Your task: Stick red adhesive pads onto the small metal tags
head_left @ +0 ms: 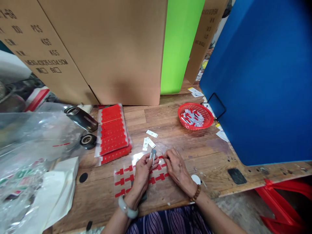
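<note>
My left hand (143, 170) grips a small flat grey-and-white piece (152, 156) between thumb and fingers, its grey end pointing away from me. Under both hands lies a clear sheet (136, 190) with rows of red T-shaped stickers (119, 182). My right hand (175, 167) is closed in a pinch at the sheet's far right part, fingertips on a red sticker (161, 157); whether the sticker is lifted off, I cannot tell. Just beyond my left hand lie white pieces: one apart (152, 133) and two overlapping (148, 143).
A red basket (195, 127) holds many white pieces with red stickers. Stacked red sticker sheets (113, 130), a dark flask (81, 119) and its cap (88, 141) are at left, beside plastic bags (21, 182). Cardboard (117, 55) and a blue panel (263, 81) border the wooden table.
</note>
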Demonstrator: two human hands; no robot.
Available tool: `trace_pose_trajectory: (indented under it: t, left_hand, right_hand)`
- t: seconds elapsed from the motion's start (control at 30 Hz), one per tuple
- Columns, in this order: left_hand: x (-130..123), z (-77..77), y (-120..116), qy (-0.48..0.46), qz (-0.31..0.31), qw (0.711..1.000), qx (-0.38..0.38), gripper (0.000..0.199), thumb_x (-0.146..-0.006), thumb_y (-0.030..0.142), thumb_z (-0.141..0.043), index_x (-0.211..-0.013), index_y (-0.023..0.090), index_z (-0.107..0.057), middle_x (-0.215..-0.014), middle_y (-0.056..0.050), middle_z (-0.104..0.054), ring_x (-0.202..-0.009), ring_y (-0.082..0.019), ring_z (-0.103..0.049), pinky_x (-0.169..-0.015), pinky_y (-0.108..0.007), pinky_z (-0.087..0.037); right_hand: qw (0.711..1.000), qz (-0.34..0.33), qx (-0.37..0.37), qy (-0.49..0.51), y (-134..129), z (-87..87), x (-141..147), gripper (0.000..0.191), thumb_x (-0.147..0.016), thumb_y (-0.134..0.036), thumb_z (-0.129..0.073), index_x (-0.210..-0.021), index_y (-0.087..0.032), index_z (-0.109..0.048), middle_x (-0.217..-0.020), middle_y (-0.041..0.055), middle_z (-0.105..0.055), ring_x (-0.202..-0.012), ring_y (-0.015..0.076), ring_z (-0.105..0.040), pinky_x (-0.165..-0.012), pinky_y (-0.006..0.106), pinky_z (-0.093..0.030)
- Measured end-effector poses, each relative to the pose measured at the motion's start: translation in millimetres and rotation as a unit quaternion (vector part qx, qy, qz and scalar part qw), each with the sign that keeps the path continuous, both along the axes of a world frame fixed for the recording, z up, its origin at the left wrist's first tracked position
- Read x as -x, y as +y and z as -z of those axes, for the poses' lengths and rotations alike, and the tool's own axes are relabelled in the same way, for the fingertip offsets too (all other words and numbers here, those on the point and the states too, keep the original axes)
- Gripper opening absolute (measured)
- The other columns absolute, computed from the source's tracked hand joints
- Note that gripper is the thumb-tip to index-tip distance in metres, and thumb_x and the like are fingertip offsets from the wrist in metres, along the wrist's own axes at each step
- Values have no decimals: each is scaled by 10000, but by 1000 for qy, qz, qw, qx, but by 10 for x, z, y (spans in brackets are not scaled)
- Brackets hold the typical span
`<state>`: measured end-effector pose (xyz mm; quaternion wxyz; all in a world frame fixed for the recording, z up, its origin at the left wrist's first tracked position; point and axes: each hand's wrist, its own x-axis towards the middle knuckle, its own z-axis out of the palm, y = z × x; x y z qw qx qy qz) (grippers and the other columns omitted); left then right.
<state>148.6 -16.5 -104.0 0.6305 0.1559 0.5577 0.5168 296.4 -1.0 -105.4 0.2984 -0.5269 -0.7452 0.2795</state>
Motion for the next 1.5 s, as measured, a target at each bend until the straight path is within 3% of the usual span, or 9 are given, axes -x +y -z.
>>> trace_pose_trajectory:
  t: [0.27, 0.43, 0.57, 0.77, 0.87, 1.1, 1.5]
  left_hand:
    - [-1, -23, -6, -16, -3, 1000, 0, 225, -719, 126, -709, -935, 105, -647, -904, -116, -718, -811, -183, -704, -737, -251, -556]
    - [35, -86, -27, -37, 23, 999, 8, 238, -702, 75, -703, -931, 112, -649, -869, -92, -715, -692, -147, -697, -678, -230, -566]
    - [56, -178, -96, -46, 76, 995, 41, 319, -679, 22, -690, -985, 91, -632, -792, -98, -716, -600, -131, -681, -617, -202, -555]
    - [54, -336, -187, -62, 134, 988, 47, 483, -645, 43, -713, -1112, 78, -596, -766, -95, -716, -603, -132, -679, -647, -212, -545]
    - [46, -382, -202, -62, 147, 986, 45, 468, -625, 66, -730, -1080, 84, -622, -786, -89, -712, -597, -127, -671, -626, -208, -533]
    - [29, -404, -207, -62, 185, 980, 37, 350, -603, 104, -754, -946, 96, -685, -742, -70, -700, -553, -113, -642, -578, -206, -513]
    - [-3, -438, -179, -43, 205, 977, 41, 421, -597, 126, -762, -1006, 91, -672, -692, -68, -699, -549, -120, -638, -582, -210, -508]
  right_hand:
    - [989, -99, 67, 91, -34, -116, -151, 157, -858, -75, -444, -770, -202, -476, -872, 26, -549, -844, 176, -497, -789, 317, -399]
    - [975, -42, 127, 178, -49, -174, -176, 32, -836, -174, -525, -828, -202, -512, -825, 0, -564, -782, 150, -535, -728, 277, -435]
    - [966, 6, 140, 219, -73, -213, -149, 75, -803, -209, -570, -759, -201, -511, -721, -29, -546, -679, 130, -536, -650, 251, -434]
    - [970, -24, 135, 200, -86, -212, -118, 42, -811, -177, -558, -792, -205, -534, -756, -22, -574, -712, 137, -544, -672, 256, -430]
    - [974, -43, 126, 184, -85, -229, -123, 65, -811, -146, -539, -796, -209, -526, -741, -25, -565, -698, 136, -535, -658, 250, -421]
    - [975, -85, 117, 171, -86, -273, -146, 121, -801, -91, -482, -772, -205, -512, -725, -30, -540, -667, 126, -508, -622, 237, -394]
    - [978, -80, 109, 161, -85, -243, -175, 134, -794, -77, -477, -777, -206, -506, -722, -32, -531, -668, 129, -502, -618, 242, -378]
